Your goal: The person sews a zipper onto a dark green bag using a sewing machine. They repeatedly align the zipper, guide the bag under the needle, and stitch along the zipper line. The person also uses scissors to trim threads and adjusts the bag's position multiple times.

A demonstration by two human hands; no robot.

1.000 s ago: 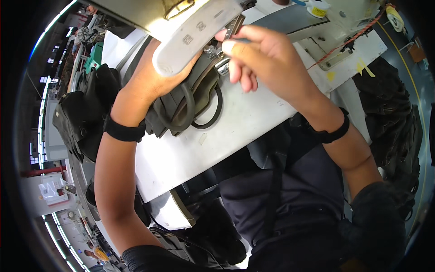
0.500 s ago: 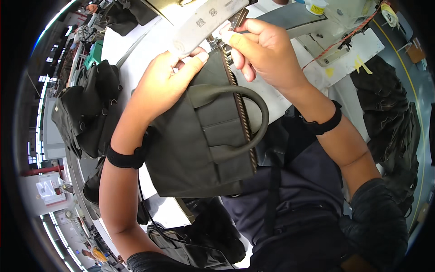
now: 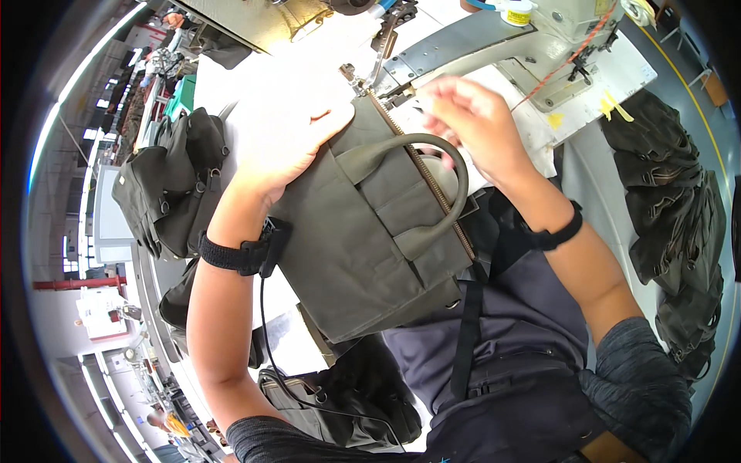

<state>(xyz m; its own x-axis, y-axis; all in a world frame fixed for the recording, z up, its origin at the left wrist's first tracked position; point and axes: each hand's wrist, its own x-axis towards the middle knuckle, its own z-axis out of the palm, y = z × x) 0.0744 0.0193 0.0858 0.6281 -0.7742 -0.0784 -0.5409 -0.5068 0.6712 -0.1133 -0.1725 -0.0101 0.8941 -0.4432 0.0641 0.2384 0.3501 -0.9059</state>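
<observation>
A dark olive handbag lies tilted before me, with a rounded carry handle and a brass-toothed zipper along its right edge. My left hand rests on the bag's upper left part, thumb stretched out; glare washes out its fingers. Off the zipper's upper end, my right hand is raised with bent fingers, smeared by motion. Whether it holds anything is hidden by the blur. The upper corner of the bag reaches the sewing machine's metal foot.
The sewing machine's grey bed stretches to the upper right, below a small white bottle. Dark bags are piled at the left, with more dark pieces at the right. A black cable hangs from my left wristband.
My right hand has moved from the machine foot down and to the right. The bag has turned, its lower end swinging right. Glare now covers my left hand and the machine head.
</observation>
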